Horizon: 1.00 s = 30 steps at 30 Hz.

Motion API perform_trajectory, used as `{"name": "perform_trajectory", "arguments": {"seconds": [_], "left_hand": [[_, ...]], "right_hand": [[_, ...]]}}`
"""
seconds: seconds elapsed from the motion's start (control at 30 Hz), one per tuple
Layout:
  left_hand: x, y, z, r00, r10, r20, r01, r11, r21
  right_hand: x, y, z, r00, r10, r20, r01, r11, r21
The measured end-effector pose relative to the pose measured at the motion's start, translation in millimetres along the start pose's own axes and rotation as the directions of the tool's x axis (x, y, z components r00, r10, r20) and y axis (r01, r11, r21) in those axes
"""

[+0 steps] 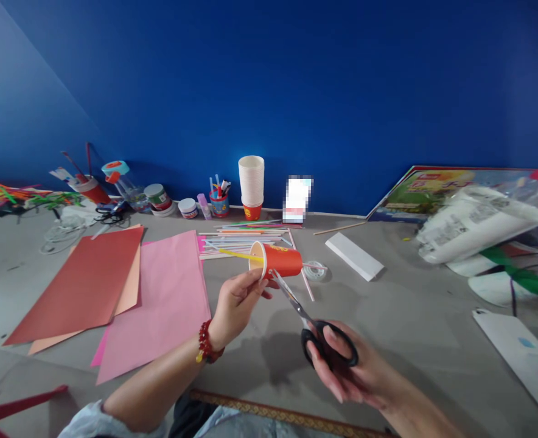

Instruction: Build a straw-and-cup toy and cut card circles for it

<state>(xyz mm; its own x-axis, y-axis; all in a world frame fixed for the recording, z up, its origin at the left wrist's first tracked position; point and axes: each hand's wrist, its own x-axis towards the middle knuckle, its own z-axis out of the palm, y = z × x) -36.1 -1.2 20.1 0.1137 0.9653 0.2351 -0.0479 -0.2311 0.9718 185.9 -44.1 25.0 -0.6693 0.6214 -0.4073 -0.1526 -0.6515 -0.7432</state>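
Orange paper cup point(285, 260) and scissors point(291, 297), held above a gray tabletop point(406, 328). The left hand point(239, 298) is closed on the cup near its rim; the cup lies on its side in the air, mouth toward the person's left. This grip probably steadies the cup while leaving most of its wall exposed. The right hand point(364, 377) grips the scissors by their 2 black handle loops, an arrangement suited to working the blades. The 2 tips lie at the wall near the rim (whether they touch or cut it cannot be told). A yellow straw point(237, 253) projects from the mouth, and a pale pink straw point(312, 266) shows at the base; whether they are 1 piece is hidden.

Beyond the cup, loose straws point(246, 240) lie roughly parallel, likely for easy picking. A stack of white cups point(252, 182) stands against the wall, nested perhaps to save room. Pink paper point(168, 304) and red paper point(81, 280) lie flat at left, apparently within reach.
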Motion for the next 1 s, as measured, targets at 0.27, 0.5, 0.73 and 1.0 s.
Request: {"name": "perform_trajectory", "arguments": {"seconds": [0.27,0.5,0.73,1.0], "left_hand": [[-2,-8,-0.4,0.999,0.021,-0.035,-0.018,0.997,0.072],[-2,-7,2.2,0.999,0.012,-0.040,-0.017,0.993,-0.118],[-3,-6,1.8,0.997,-0.076,-0.012,0.072,0.976,-0.205],[-2,-6,-2.9,0.989,-0.130,0.066,0.142,0.964,-0.223]], "right_hand": [[1,0,-2,0.978,0.201,-0.058,-0.168,0.921,0.351],[2,2,-5,0.981,0.131,-0.140,-0.103,0.976,0.192],[4,-3,-14,0.995,-0.008,-0.099,-0.002,0.994,-0.105],[4,-9,-22,0.995,-0.032,-0.094,0.003,0.956,-0.293]]}}
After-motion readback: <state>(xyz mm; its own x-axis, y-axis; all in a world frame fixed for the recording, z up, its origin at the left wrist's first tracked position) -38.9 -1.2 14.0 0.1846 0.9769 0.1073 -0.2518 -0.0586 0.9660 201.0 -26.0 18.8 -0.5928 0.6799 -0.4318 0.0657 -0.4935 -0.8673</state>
